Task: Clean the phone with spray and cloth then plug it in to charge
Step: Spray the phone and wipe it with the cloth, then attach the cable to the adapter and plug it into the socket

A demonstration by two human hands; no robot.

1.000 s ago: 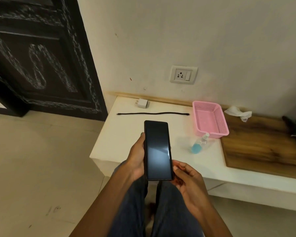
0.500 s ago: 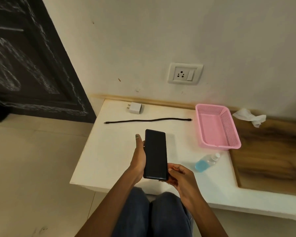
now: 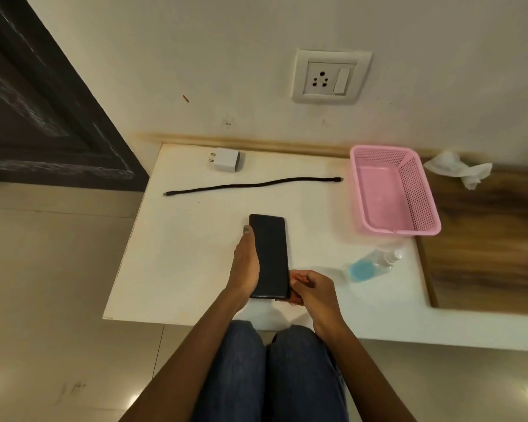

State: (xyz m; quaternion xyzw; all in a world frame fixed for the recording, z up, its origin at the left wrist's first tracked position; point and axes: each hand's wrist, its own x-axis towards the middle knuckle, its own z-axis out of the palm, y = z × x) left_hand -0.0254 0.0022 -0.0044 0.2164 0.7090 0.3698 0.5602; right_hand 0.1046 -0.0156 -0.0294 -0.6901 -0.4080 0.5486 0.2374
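Phone in hand, dark screen up, we held it over the near part of the white ledge, its long side running away from us. Our left hand gripped its left edge, thumb stretched along that edge toward the far corner, the other fingers hidden beneath. Our right hand had its fingers curled round the near right corner, pinching it; we could not tell whether the phone touched the ledge or hung just above it. Farther back on the ledge a black cable lay stretched nearly straight from left to right, and beyond it, near the wall, a white charger rested on its side with its pins pointing left. A wall socket with a switch sat above, to the right of the charger. Just right of the cable's end stood a pink basket, nothing visible in it, straddling the seam between the ledge and a wooden board. A spray bottle with blue liquid lay on its side near the basket's near edge, nozzle pointing toward the board, apart from our right hand. A crumpled white cloth lay on the far end of the board, just beside the basket's far right corner. Our jeans showed below the ledge, and a dark door filled the left.
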